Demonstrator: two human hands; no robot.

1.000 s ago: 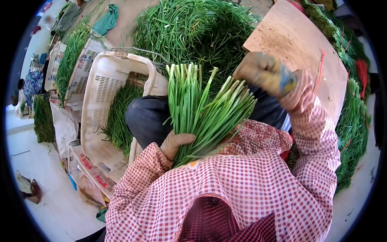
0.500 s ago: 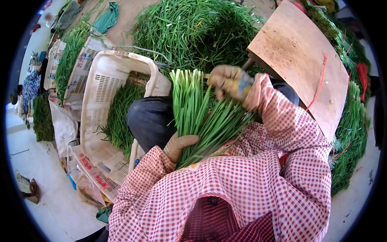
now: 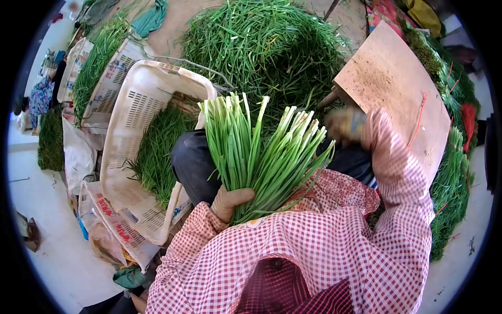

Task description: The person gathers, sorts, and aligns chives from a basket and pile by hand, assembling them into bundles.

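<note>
My left hand [image 3: 232,203], in a tan glove, is closed round the lower part of a bunch of garlic chives [image 3: 261,152]. The bunch stands upright against my lap, its pale cut ends up and fanned into two clumps. Off to the right of the bunch is my gloved right hand [image 3: 346,124], close to the edge of the board. Motion smears its fingers, and I cannot make out anything in them.
A large heap of loose chives [image 3: 261,42] lies ahead. At the left, a white plastic basket [image 3: 120,157] holds more greens. A wooden board [image 3: 392,78] with a red tie [image 3: 418,118] stands at the right, beside tied bundles [image 3: 452,188]. Another person [image 3: 44,99] is far left.
My right hand has moved right, away from the top of the bunch. The right-hand clump has come upright, its pale ends now showing. My left hand keeps its grip.
</note>
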